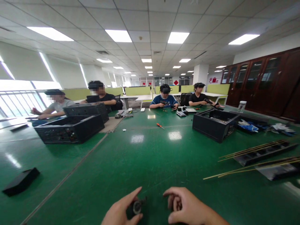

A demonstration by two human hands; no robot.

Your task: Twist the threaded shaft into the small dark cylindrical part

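Both my hands sit at the bottom edge of the view over the green table (pixel 150 162). My left hand (pixel 122 211) is curled round a small dark round part (pixel 136 207) with a pale centre; I cannot name it. Just to its right, my right hand (pixel 185 207) has its fingers bent in and pinched together close to that part. Whether the right fingers hold anything is hidden.
Black computer cases stand at the left (pixel 70 128) and at the right (pixel 214 123). Thin sticks and flat dark panels (pixel 260 156) lie at the right. An orange screwdriver (pixel 160 125) and a small black box (pixel 21 181) also lie here. Several people work at the far side.
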